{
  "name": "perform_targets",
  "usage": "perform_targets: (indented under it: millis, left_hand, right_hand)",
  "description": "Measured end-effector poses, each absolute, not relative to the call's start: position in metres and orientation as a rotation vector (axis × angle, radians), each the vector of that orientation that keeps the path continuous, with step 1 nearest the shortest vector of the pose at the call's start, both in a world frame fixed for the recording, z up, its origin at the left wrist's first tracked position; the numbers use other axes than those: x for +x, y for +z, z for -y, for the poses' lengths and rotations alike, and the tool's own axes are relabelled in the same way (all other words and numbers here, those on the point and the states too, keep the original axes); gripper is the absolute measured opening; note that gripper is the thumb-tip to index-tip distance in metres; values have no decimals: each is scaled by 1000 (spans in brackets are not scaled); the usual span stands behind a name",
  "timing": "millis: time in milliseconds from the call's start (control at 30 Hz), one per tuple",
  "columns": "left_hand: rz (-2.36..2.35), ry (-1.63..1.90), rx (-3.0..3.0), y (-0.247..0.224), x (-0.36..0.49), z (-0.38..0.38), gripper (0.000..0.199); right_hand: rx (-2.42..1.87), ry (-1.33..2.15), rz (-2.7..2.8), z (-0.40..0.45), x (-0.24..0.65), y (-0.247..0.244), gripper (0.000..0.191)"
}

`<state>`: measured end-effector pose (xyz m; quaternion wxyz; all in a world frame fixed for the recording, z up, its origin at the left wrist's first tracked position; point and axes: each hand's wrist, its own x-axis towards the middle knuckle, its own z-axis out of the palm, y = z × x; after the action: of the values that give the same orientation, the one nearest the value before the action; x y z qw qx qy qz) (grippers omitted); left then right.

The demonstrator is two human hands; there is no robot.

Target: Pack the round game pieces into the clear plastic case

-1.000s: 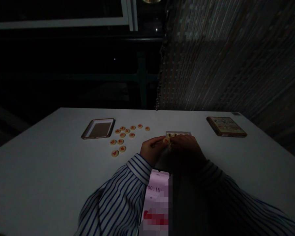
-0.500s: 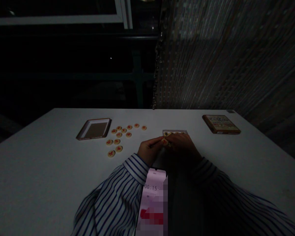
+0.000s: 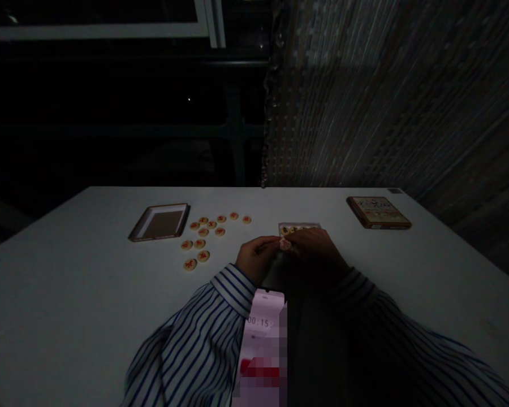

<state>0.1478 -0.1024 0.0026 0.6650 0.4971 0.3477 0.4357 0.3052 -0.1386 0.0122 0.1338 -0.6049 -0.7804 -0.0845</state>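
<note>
Between the fingertips of my two hands is a round Chinese chess piece with a red character. My left hand pinches at its left side, fingers closed. My right hand is closed at its right side, with most of its fingers hidden in shadow. Just behind the hands lies a shallow box with a pale rim. Several pieces with dark characters show in it, while my right hand covers its front part. Further left, several loose red-character pieces lie spread on the white table.
An open, shallow box lid or tray lies on the left. At the right back is a closed box with a printed top. A lit phone showing a timer lies between my forearms. A bead or string curtain hangs behind the table.
The view has shifted slightly. My right hand has drawn back a little, so more of the dark-character pieces show in the box. Both hands stay at the red-character piece.
</note>
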Motion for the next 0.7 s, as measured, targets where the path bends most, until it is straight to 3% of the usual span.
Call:
perform_targets:
  millis: [367, 700]
  left_hand:
    - [-885, 1045, 1238, -3, 146, 99, 12]
    - [-909, 1058, 1305, -3, 144, 98, 12]
  right_hand:
    - [-1557, -254, 2198, 142, 336, -8, 32]
    - [-1780, -185, 2135, 150, 323, -6, 27]
